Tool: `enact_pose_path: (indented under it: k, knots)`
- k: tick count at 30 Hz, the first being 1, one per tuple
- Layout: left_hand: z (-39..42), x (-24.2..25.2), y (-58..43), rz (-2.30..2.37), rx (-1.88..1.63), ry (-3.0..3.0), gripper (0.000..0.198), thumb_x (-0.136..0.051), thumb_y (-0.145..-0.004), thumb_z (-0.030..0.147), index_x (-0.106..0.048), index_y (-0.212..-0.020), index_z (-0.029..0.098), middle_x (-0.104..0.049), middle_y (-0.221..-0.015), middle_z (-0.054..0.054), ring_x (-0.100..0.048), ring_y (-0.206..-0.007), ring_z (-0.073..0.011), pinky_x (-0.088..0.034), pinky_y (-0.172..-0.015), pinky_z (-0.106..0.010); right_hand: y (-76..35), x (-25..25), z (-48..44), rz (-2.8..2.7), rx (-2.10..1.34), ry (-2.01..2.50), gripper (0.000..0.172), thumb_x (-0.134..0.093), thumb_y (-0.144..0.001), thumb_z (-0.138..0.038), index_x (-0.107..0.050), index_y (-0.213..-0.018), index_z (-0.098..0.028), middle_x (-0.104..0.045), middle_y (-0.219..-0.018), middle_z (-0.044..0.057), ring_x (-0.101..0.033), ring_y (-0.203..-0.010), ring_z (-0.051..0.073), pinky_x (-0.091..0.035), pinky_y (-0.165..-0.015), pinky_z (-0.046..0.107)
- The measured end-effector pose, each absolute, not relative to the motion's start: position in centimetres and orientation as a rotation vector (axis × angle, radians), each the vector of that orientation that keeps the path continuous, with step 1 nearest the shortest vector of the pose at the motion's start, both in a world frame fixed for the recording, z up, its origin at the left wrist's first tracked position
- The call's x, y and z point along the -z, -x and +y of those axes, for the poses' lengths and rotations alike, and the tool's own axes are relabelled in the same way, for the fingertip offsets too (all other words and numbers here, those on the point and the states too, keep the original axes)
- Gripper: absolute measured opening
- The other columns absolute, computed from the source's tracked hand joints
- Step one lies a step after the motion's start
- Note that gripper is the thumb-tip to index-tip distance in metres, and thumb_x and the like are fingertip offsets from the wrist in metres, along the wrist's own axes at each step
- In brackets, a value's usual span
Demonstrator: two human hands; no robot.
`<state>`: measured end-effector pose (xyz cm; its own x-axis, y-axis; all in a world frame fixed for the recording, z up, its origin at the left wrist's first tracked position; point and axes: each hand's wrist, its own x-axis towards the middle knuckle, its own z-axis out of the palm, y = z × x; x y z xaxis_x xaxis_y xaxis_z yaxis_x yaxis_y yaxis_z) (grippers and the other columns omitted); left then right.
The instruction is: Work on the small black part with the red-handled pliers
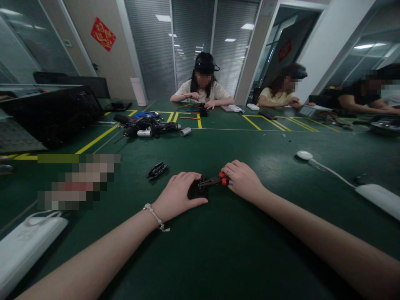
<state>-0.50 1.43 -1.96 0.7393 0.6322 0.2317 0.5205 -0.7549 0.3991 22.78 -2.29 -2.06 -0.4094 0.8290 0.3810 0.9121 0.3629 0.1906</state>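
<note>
My left hand [178, 193] is closed around a small black plastic part [197, 192] on the green table, thumb along its near side and fingers along its far side. My right hand [242, 179] grips red-handled needle-nose pliers [214, 181]. The pliers' jaws point left and reach the black part; whether they pinch something on it is too small to tell. Beyond my left hand, and apart from it, lies another black part [157, 171] with a detailed surface.
Black tools and cables [150, 125] pile up at the back left, near a silver cylinder [185, 132]. A white power bank [34, 241] lies at left. At right a white cable joins a round white piece [304, 155] to a white block [379, 200]. Co-workers [203, 89] sit opposite.
</note>
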Motion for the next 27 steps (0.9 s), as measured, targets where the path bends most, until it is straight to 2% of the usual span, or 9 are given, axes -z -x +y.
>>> enact_pose_path:
  k: [17,27]
  knots:
    - [1.31,1.89,0.37,0.893,-0.514,-2.632,0.057,-0.055,-0.069,0.056,-0.042,-0.113,0.023,-0.05,-0.115,-0.004,-0.045,-0.105,-0.0252,-0.034,-0.088,-0.04,-22.84,2.03,-2.18,-2.395,0.471,1.5,0.028,-0.052,-0.065,-0.012,-0.055,-0.092,-0.013,-0.055,-0.091,0.009,-0.045,-0.085,0.021,-0.037,-0.075,0.035]
    - [1.36,1.91,0.4,0.895,-0.516,-2.633,0.057,-0.055,-0.069,0.057,-0.043,-0.113,0.023,-0.05,-0.115,-0.005,-0.044,-0.106,-0.0257,-0.034,-0.088,-0.041,-22.86,2.12,-2.25,-2.393,0.495,1.512,0.029,-0.055,-0.064,-0.013,-0.054,-0.093,-0.013,-0.055,-0.091,0.009,-0.045,-0.084,0.021,-0.038,-0.074,0.035]
